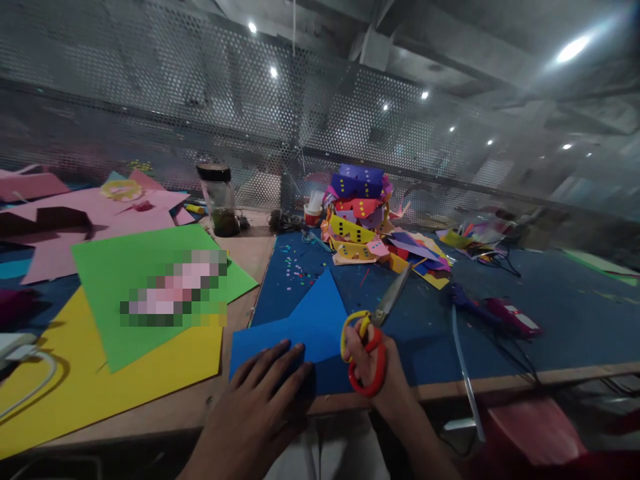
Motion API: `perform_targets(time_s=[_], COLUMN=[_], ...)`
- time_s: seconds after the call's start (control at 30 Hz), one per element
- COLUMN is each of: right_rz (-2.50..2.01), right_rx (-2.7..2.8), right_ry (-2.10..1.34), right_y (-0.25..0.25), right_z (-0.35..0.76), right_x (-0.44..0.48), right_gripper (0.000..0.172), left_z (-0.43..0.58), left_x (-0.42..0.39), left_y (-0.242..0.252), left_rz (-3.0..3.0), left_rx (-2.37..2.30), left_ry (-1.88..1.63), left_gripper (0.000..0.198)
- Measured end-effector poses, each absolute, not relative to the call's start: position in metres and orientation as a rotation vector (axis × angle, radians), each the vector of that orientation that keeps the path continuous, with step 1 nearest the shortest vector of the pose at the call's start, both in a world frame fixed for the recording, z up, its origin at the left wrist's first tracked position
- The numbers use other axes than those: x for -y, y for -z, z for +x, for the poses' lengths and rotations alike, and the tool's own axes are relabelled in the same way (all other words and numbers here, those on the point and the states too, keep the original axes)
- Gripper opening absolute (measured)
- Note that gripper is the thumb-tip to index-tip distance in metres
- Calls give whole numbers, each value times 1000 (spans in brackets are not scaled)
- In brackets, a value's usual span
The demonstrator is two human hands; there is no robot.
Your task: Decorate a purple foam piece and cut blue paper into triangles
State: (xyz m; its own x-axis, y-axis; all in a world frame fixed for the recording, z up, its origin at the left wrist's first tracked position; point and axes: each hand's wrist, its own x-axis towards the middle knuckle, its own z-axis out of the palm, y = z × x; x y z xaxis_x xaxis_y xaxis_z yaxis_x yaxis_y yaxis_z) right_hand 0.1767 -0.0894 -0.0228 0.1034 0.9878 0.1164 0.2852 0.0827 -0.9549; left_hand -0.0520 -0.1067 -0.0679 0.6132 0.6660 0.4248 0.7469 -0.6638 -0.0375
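A sheet of blue paper (pixel 315 317) with a pointed upper corner lies at the front edge of the blue-topped table. My left hand (pixel 265 393) rests flat on its lower left part, palm down, with the fingers stretched out. Just right of the paper, my right hand (pixel 387 380) grips a pair of scissors (pixel 393 293) by its handles, one loop yellow and the other red. The metal blades look nearly closed and point up and to the right, away from the paper.
At left lie a green sheet (pixel 115 267), a yellow sheet (pixel 165 373) and pink paper (pixel 125 210). A lidded jar (pixel 220 207) stands behind them. Cut paper pieces (pixel 360 213) are piled at the back centre. A glue gun (pixel 475 307) with a cable lies at right.
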Motion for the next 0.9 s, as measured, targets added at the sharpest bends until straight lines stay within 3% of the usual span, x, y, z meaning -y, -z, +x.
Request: perform_targets(time_s=[0.37,0.67,0.9], right_rz=[-1353,-1274,-1274], right_rx=[1435,1487,1430], right_ry=[-952,-1046,-1084], right_y=[20,27,30], right_z=[171,139,133], right_x=[91,93,92], right_gripper=[37,35,37], left_z=[-99,-109,-112], left_x=[116,121,119], left_y=[70,76,75], left_rz=[-2433,-2437,-2429], left_rx=[1250,1285,1204], left_ry=[624,679,629], left_gripper=[65,52,52])
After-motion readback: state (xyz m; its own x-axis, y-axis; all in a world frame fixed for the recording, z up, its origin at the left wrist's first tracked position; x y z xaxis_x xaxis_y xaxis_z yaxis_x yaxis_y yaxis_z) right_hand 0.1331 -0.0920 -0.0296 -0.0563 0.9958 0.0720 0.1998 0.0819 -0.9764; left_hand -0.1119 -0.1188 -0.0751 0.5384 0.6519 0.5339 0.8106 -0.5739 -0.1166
